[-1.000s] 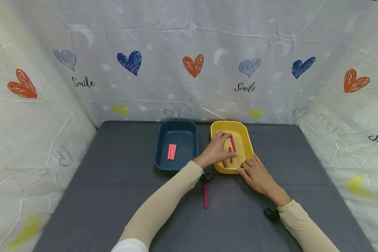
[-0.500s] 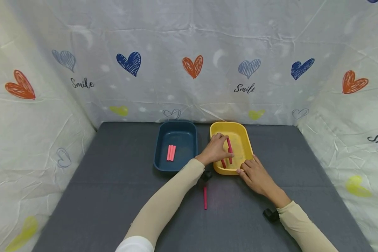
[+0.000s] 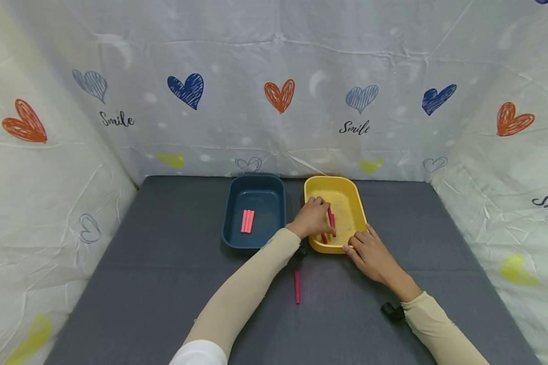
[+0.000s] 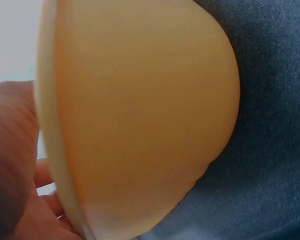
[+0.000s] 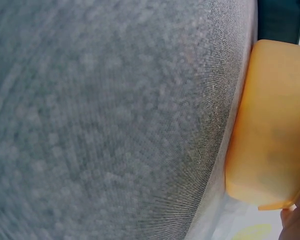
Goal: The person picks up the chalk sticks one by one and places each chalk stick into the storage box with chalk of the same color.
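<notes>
My left hand (image 3: 311, 219) reaches into the yellow tray (image 3: 353, 203) and pinches a dark pink stick (image 3: 330, 214) between thumb and fingers. Another dark pink stick (image 3: 334, 224) lies just beside it, partly covered by the thumb. A short end of a third stick (image 3: 324, 238) shows under the hand. My right hand (image 3: 372, 254) grips the tray's front right corner, fingers bent at the rim and thumb along the front. The left wrist view is mostly the tray's outer wall (image 4: 150, 100), with part of the left hand (image 4: 12, 150) behind its rim.
A dark blue tray (image 3: 228, 213) stands left of the yellow one, with three light pink sticks (image 3: 247, 221) side by side in it. One dark pink stick (image 3: 297, 287) lies on the grey cloth in front. A printed curtain (image 3: 237, 121) rises behind the table.
My left hand has drawn the pinched stick leftward and toward me inside the yellow tray, close to the other sticks. The right hand stays at the tray's corner.
</notes>
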Demonstrator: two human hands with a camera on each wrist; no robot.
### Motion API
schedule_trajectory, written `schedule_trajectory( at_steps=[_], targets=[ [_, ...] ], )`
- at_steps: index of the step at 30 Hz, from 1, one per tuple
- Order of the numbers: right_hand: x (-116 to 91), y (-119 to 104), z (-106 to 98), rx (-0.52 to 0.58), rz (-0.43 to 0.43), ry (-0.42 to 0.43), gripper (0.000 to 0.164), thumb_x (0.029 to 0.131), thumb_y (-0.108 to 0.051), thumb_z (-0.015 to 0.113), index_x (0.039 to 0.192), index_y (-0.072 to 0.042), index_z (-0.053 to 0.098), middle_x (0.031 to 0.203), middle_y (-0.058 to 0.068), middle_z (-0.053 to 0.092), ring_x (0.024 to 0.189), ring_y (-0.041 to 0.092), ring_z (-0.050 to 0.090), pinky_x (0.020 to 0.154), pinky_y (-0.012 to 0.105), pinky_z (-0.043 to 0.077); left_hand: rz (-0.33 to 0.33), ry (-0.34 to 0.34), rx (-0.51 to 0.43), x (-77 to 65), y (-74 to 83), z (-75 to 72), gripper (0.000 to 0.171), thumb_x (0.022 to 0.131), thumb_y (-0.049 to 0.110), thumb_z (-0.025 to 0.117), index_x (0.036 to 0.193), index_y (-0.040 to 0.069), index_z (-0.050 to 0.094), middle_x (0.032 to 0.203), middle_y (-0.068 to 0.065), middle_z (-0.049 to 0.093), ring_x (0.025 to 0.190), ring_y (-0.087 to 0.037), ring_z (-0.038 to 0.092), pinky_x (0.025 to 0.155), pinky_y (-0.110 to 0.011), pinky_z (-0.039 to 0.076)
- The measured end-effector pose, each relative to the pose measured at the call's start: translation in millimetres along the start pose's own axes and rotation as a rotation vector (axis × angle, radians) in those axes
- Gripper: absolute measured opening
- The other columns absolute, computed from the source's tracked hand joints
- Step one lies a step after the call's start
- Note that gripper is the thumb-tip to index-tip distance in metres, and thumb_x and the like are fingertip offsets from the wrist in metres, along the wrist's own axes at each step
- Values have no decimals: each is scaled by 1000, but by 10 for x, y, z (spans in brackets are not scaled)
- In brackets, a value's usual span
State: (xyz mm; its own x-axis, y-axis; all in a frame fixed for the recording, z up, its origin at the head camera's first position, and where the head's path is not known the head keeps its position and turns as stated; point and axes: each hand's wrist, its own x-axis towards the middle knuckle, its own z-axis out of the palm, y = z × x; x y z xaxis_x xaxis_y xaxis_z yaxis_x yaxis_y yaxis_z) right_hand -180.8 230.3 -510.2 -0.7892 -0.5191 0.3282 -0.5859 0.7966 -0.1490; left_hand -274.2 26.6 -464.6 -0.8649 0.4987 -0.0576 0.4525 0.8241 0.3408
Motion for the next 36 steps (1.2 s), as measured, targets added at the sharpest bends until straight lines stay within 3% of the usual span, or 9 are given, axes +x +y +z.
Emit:
schedule_trajectory(
  at_steps=[12,21,28,36],
  targets=[
    [-1,-20,-9,2,7,-9,19,100,-28,56,86,-16,57,83,0,54,91,22,58,118,57,23,23,-3,152,-13,42,56,79,77,53,78,140,11,54,133,-5,55,118,-20,46,108,-30,40],
    [-4,-26,-10,5,-11,12,18,99,-27,57,85,-16,57,82,-1,53,88,22,57,117,59,25,4,-17,254,16,58,113,74,76,53,78,135,14,56,130,-3,56,115,-19,47,108,-31,39],
    [-5,-29,-6,4,-3,1,19,100,-28,56,85,-16,57,82,0,54,90,21,57,117,58,24,-3,-10,255,16,58,126,76,76,54,78,136,14,56,130,-2,56,116,-19,46,109,-32,38],
    [-4,-20,-11,7,-7,7,19,100,-28,56,85,-16,57,83,0,55,90,22,58,117,59,24,6,18,161,5,46,135,82,80,54,76,144,13,48,138,-3,51,123,-20,44,114,-32,35]
  ],
)
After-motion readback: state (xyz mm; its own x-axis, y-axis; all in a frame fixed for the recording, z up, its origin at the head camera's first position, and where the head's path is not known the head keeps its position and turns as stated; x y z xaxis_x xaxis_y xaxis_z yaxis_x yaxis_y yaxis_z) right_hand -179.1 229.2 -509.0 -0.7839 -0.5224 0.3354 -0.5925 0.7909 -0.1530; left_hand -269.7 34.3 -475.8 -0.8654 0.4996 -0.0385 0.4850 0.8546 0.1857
